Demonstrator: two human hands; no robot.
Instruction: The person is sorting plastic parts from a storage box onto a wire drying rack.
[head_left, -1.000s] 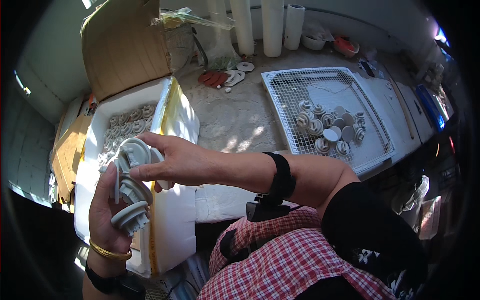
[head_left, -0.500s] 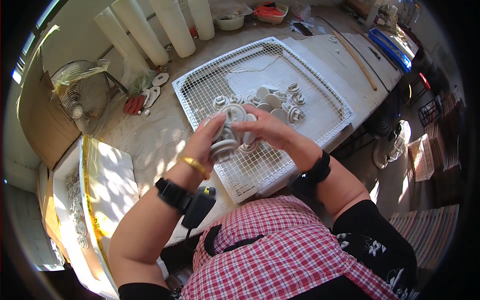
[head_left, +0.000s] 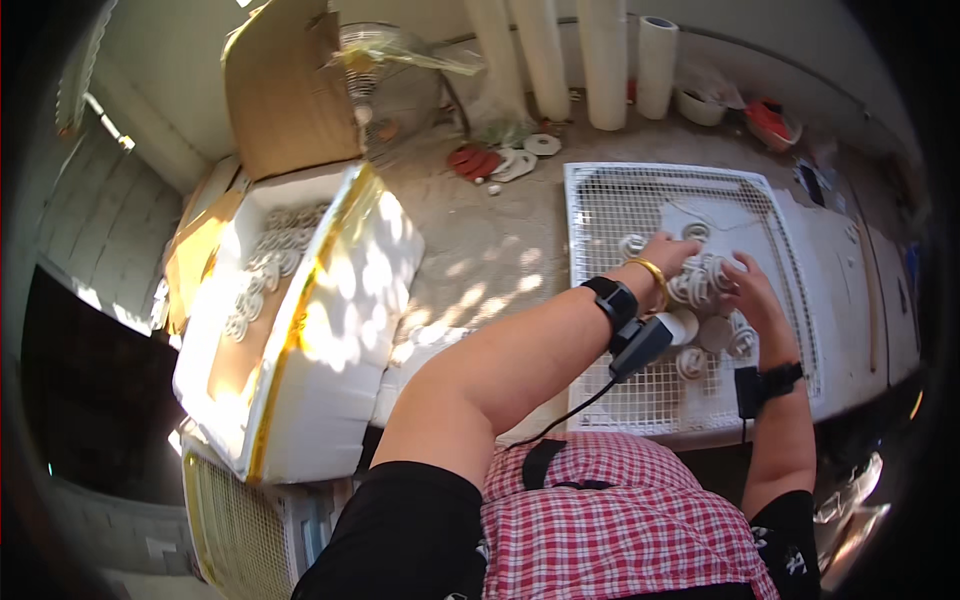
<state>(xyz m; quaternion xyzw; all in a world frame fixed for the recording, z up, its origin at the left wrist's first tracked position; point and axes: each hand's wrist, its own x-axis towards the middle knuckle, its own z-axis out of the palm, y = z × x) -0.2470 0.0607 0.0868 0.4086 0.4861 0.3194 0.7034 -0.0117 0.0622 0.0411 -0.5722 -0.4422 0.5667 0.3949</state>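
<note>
- Sunlit and dusty, the concrete workbench (head_left: 480,250) carries a white wire-mesh tray (head_left: 610,200) toward its right end, with white tubes (head_left: 600,60) standing along the far edge and an open white foam box (head_left: 330,300) at the left end.
- Both hands meet over the middle of the tray: the left hand (head_left: 672,262), with a gold bangle and a black wrist strap, and the right hand (head_left: 745,295) are curled around a stack of pale grey ring-shaped pieces (head_left: 700,282), gripping it between them.
- The stack sits just above the mesh, near the tray's centre, with a few loose rings (head_left: 690,362) lying on the mesh toward the near edge and one (head_left: 632,243) just beyond the left wrist.
- To do this well, I judge the stack should stay low over the mesh and be let out a few pieces at a time, fingers cupped so none rolls toward the tray's rim.
- Spreading them in a single layer, apart from the rings already lying there, seems wise.
- The pieces look like small moulded discs with raised ribbed rims and a centre hole, matte, light grey-white, seemingly rigid.
- More such rings (head_left: 265,260) lie in the foam box.
</note>
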